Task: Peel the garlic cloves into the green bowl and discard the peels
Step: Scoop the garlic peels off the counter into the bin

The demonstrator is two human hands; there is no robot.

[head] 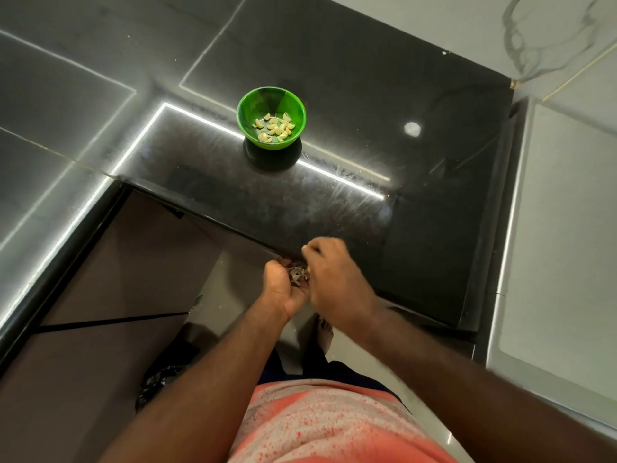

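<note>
In the head view, the papery peels (297, 274), judged light, brittle and easily scattered, were held in the cupped grip of the left hand (283, 289) just below the near edge of the worktop (334, 212). They were judged best supported from beneath. The grip of the right hand (334, 279) could not be told. The peeled garlic cloves (274, 128) lay in the far green bowl (248, 108).

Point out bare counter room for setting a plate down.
Bare: the counter right of the bowl, out to its right edge; the strip between the bowl and the near edge; the patch behind the bowl. Crowded: the near edge, where the left hand holds peels and the right hand meets it.
</note>
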